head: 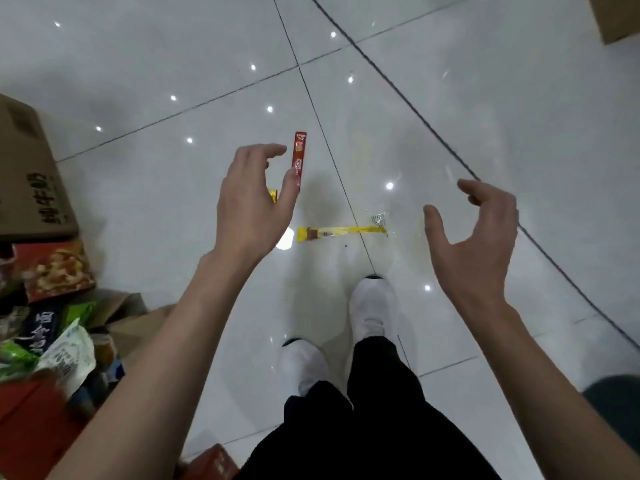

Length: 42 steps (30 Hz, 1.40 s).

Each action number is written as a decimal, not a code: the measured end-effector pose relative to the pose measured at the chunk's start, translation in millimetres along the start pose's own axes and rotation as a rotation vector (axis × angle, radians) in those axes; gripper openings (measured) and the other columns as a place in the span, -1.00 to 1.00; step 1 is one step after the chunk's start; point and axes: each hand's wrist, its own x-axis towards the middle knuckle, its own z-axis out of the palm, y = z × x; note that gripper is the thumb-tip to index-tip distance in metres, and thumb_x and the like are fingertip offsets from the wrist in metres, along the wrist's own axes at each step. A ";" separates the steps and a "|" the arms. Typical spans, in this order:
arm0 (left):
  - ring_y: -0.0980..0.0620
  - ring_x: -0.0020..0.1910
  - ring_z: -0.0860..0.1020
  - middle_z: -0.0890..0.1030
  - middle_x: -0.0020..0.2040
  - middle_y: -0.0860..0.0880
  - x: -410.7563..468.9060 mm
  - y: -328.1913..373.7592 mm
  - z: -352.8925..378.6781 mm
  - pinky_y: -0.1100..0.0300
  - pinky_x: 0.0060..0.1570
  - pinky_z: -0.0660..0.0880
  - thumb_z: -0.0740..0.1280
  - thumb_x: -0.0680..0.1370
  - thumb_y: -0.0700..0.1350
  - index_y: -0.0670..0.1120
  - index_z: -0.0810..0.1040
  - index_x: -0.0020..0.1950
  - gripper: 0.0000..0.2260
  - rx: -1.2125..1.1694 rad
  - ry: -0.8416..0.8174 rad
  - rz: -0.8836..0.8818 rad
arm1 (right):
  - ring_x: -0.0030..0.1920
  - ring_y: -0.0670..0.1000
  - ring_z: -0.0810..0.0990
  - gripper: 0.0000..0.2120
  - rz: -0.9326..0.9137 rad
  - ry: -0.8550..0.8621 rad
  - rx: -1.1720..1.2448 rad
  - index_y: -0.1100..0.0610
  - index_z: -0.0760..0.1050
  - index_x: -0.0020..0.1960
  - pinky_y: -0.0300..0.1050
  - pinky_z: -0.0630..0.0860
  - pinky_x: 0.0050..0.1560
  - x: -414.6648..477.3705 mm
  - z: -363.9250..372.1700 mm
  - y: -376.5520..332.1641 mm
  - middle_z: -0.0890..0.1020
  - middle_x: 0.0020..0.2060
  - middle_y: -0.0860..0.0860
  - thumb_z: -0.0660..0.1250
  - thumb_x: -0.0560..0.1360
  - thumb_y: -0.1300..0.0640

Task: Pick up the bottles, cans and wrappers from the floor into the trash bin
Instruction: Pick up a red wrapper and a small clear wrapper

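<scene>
A red stick wrapper [300,152] lies on the glossy white tile floor. My left hand [251,202] hovers over its lower end with fingers spread and the thumb overlapping the wrapper's edge. A long yellow wrapper [341,233] lies flat just ahead of my white shoes, with a small clear scrap [379,219] at its right end. Another yellow piece [273,195] peeks out from behind my left hand. My right hand [478,233] is raised to the right of the yellow wrapper, fingers curled apart, holding nothing.
A cardboard box [31,178] stands at the left. Below it an open box [133,327] holds a heap of snack bags and packets [59,341]. Another carton corner [620,15] is at top right, and a dark round object [616,396] at the right edge.
</scene>
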 end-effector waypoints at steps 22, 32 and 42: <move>-0.23 0.28 0.41 0.40 0.35 -0.23 104.0 -168.5 231.7 -0.04 0.19 0.39 0.26 0.60 -0.02 -0.18 0.36 0.45 -0.55 0.395 0.044 -0.007 | 0.08 0.19 0.55 -0.44 -0.112 0.012 -0.248 0.09 0.59 0.28 -0.03 0.37 0.07 8.4 228.2 201.3 0.58 0.13 0.11 0.53 0.39 -0.19; -0.25 0.18 0.47 0.48 0.28 -0.22 101.1 -164.4 235.6 -0.10 0.13 0.42 0.20 0.63 -0.11 -0.16 0.42 0.42 -0.64 0.399 0.034 0.050 | 0.01 0.20 0.55 -0.56 -0.141 0.030 -0.261 0.07 0.63 0.24 0.01 0.41 0.05 10.6 233.3 200.7 0.58 0.09 0.11 0.54 0.40 -0.04; -0.07 0.06 0.57 0.45 0.27 -0.13 95.9 -155.5 224.5 0.02 0.09 0.54 0.24 0.61 -0.13 -0.14 0.47 0.37 -0.67 0.049 0.038 0.110 | -0.03 0.08 0.60 -0.59 -0.105 0.013 -0.003 0.12 0.60 0.25 0.16 0.59 0.02 11.2 222.7 175.6 0.47 0.16 0.09 0.49 0.45 0.00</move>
